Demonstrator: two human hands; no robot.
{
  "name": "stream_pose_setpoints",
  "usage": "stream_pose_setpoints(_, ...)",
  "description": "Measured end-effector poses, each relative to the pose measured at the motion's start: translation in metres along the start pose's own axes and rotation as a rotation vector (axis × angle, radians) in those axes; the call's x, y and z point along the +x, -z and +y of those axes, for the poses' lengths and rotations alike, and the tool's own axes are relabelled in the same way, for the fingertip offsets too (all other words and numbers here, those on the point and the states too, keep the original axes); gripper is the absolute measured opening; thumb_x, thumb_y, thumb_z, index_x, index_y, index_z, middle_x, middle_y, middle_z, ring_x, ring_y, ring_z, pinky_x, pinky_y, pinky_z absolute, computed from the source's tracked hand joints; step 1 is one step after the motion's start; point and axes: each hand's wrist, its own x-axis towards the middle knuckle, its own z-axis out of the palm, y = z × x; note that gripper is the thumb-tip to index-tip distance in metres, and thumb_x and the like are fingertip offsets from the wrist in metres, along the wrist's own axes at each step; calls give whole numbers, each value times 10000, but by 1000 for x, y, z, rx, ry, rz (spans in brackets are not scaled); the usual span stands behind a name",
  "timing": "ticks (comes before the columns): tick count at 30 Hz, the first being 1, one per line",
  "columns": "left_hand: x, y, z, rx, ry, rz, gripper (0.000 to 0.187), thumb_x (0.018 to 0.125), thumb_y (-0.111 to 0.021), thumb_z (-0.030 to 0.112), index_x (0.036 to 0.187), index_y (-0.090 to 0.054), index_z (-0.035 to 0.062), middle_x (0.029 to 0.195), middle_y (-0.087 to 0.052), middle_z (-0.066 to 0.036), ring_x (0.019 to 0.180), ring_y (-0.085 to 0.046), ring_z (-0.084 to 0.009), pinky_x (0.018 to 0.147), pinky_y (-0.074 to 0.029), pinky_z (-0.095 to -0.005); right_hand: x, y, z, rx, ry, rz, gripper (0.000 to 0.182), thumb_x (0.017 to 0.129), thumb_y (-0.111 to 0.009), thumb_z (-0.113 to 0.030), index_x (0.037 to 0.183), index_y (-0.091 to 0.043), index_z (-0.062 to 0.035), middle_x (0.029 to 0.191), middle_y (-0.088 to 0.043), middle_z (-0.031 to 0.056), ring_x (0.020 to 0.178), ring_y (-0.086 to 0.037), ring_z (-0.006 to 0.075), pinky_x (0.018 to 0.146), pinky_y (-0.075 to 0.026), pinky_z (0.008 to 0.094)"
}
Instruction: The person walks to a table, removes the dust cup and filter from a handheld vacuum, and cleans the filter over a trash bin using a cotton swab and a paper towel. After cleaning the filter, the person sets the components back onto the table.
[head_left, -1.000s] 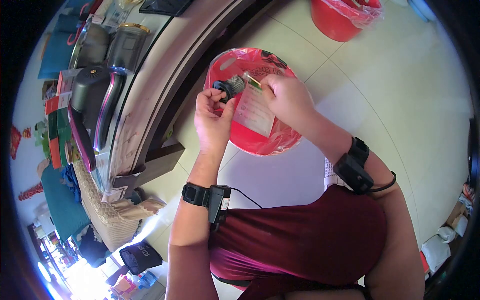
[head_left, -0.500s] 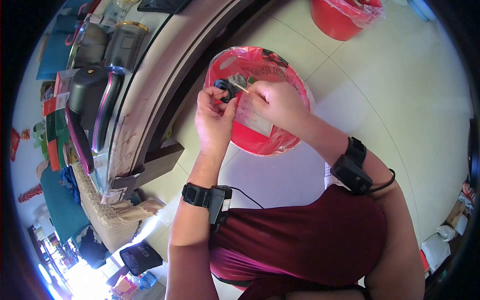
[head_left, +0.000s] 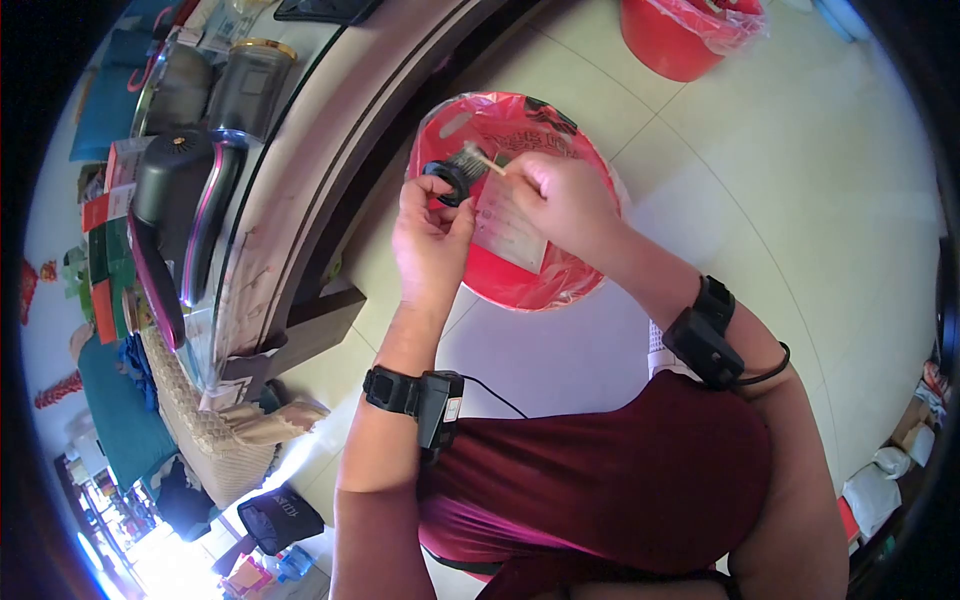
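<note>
My left hand (head_left: 434, 235) is closed on a black round part (head_left: 446, 183) above a red bin lined with a clear bag. Grey bristles or fibres (head_left: 466, 160) stick out from the part's upper right side. Between the pinched fingers of my right hand (head_left: 560, 200) is a thin light stick (head_left: 490, 163), whose tip meets the grey fibres. Beneath both hands the red bin (head_left: 500, 290) holds a pale flat piece with print (head_left: 508, 232).
A second red bin (head_left: 672, 45) stands on the tiled floor at the top. Along the left runs a glass-topped cabinet (head_left: 310, 130) bearing a dark canister (head_left: 247, 90) and a grey-green appliance (head_left: 175, 180). A woven cloth (head_left: 205, 425) lies at lower left.
The stick's tip has moved slightly up and left, and more of the grey fibres shows. The black part is turned a little in my left hand.
</note>
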Motion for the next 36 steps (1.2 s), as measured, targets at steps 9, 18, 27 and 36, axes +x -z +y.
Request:
stream_pose_setpoints(9,2,-1,3,42,-40,61,267,803,-731,41,945,-506,46,800,-553,7,576,-492,-42,534,-434,-199,-1,-3,3,-20,-39,-56,144,833,-621,-151,919,-653,-41,686,-625,139,567,-599,229,549,-458,343)
stream_pose_setpoints(18,1,6,-5,161,-49,13,253,844,-693,20,982,-483,42,873,-529,-6,634,-560,-58,569,-471,-187,0,0,4,-63,-114,-12,144,831,-615,-157,927,-667,-63,740,-655,146,664,-652,266,612,-499,356)
stream_pose_setpoints(27,-6,4,8,136,-62,59,269,810,-721,35,970,-505,55,823,-542,2,582,-508,-53,545,-441,-205,0,5,1,-450,31,-34,69,794,-599,-142,811,-644,-93,696,-642,126,653,-640,315,596,-498,432)
stream_pose_setpoints(36,0,9,-6,161,-86,93,267,803,-720,25,950,-500,62,781,-531,10,564,-493,-53,550,-445,-212,5,15,-7,-271,-42,-56,135,844,-570,-186,863,-655,-83,743,-648,142,707,-640,321,642,-498,425)
